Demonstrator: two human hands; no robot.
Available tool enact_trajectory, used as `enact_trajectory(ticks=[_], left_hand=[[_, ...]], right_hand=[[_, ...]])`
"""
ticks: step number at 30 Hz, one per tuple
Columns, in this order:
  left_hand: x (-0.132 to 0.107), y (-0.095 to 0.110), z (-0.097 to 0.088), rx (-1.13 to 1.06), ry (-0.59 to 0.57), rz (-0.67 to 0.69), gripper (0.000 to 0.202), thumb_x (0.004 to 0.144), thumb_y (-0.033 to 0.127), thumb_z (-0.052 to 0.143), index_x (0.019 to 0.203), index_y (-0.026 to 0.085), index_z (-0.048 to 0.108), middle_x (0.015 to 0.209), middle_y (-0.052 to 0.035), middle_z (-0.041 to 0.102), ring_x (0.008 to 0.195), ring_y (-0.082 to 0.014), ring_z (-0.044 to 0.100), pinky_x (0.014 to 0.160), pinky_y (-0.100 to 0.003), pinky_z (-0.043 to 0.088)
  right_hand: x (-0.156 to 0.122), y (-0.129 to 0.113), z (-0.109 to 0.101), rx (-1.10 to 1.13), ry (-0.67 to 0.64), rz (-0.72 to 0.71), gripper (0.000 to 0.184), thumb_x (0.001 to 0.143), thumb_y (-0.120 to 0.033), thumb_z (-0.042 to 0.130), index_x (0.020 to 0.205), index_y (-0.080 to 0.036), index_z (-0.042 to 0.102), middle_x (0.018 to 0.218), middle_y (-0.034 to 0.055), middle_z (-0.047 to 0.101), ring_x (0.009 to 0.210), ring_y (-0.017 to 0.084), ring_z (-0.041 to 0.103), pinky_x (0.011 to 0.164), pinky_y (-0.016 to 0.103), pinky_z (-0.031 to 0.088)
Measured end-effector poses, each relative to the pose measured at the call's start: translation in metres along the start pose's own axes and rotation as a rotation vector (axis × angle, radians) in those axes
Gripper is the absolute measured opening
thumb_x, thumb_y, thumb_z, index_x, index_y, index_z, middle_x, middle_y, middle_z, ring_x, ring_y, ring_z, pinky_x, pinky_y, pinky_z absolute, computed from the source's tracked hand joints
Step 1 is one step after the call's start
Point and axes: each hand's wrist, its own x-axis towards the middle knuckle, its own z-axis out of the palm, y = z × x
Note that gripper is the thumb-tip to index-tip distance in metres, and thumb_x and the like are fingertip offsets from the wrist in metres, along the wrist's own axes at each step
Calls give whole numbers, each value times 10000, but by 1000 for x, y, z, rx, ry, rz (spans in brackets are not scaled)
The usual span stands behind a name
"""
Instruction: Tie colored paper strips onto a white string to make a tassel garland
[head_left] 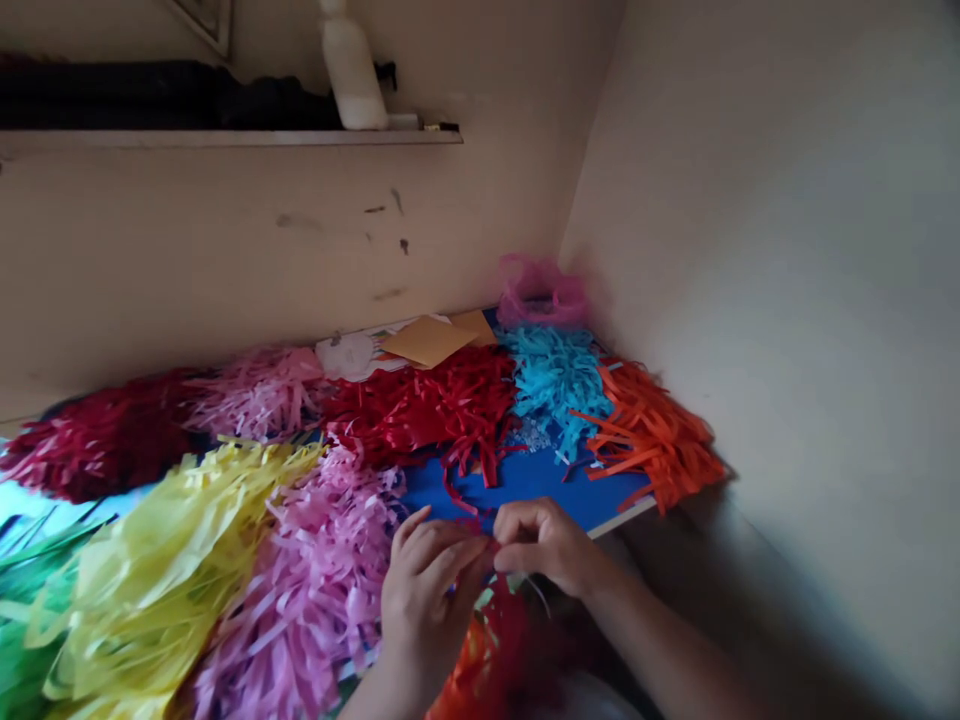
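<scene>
- Left hand (431, 572) and right hand (546, 546): fingers bent inward, tips close together; blur and overlap mean one cannot tell what either grasps.
- Red-and-orange bunch of thin strips with pale green bits (480, 650): directly below the fingertips, between the forearms, blurred.
- Thin whitish strand (540, 596): curving beneath the right hand.
- Pink bunch of narrow strips (307, 590): just beside the left hand, on the blue-topped table (540, 490).
- Orange bunch of flat strips (656, 435): beyond the right hand, at the table's right end.

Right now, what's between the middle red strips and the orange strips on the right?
In the head view, blue strips lie between the red strips and orange strips.
</scene>
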Motion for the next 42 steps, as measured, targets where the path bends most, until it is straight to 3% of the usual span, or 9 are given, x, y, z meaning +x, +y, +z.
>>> enact_trajectory(ticks=[4, 10, 12, 16, 18, 23, 27, 34, 42], left_hand=[[-8, 8, 10, -163, 4, -145, 147, 893, 160, 567, 948, 244, 675, 812, -11, 711, 753, -153, 671, 912, -399, 478], [-18, 5, 13, -386, -15, -303, 133, 846, 204, 631, 920, 250, 732, 817, -27, 718, 793, -171, 680, 813, -318, 540], [-21, -1, 10, -486, 35, -486, 72, 814, 246, 665, 845, 239, 730, 818, -28, 722, 795, -178, 683, 756, -287, 548], [-19, -10, 6, -957, 133, -1082, 211, 805, 410, 633, 769, 203, 620, 686, -12, 654, 615, -158, 627, 568, -259, 522], [-17, -8, 10, -1119, 92, -1171, 276, 811, 457, 618, 736, 198, 558, 575, 39, 538, 474, -97, 494, 507, -226, 468], [-23, -6, 25, -939, -10, -1042, 379, 809, 560, 628, 826, 188, 558, 553, 82, 406, 481, -69, 377, 473, -176, 351], [-27, -12, 21, -677, -54, -895, 326, 828, 513, 617, 804, 187, 616, 625, 27, 532, 553, -108, 489, 526, -208, 418], [-20, -9, 14, -453, -47, -756, 201, 814, 380, 645, 809, 192, 716, 734, -35, 709, 665, -166, 642, 595, -233, 495], [-26, -4, 8, -373, -43, -621, 116, 844, 280, 628, 803, 207, 709, 744, -20, 715, 685, -152, 661, 618, -222, 504]], right_hand=[[-2, -2, 8, -27, 110, -40, 279, 675, -415, 813, 790, -203, 674, 713, -42, 554, 603, 96, 468, 563, 212, 382], [-5, 7, 3, -218, 157, -194, 256, 776, -460, 721, 784, -204, 740, 718, -5, 615, 641, 126, 548, 596, 231, 419], [0, 14, -17, -424, 196, -169, 270, 829, -456, 666, 903, -209, 747, 803, 16, 657, 674, 136, 585, 604, 230, 438], [26, 33, -66, -1002, 501, -43, 177, 878, -280, 619, 1015, -212, 708, 944, 37, 702, 838, 171, 645, 734, 253, 466], [41, 43, -81, -1097, 533, 8, 168, 864, -220, 626, 1014, -207, 701, 983, 53, 710, 883, 193, 654, 756, 268, 466], [57, 48, -83, -1140, 546, 65, 135, 880, -179, 578, 923, -194, 705, 1023, 93, 710, 828, 196, 669, 697, 271, 471], [34, 30, -57, -1058, 514, 31, 141, 894, -234, 575, 913, -207, 713, 966, 65, 736, 871, 196, 677, 770, 279, 496], [-6, 22, 14, -235, 265, 97, 170, 761, -350, 706, 802, -189, 743, 716, 12, 726, 640, 156, 646, 588, 227, 490], [-9, 24, 20, -288, 306, 21, 153, 793, -327, 668, 748, -193, 727, 712, 12, 722, 654, 154, 635, 621, 229, 489]])
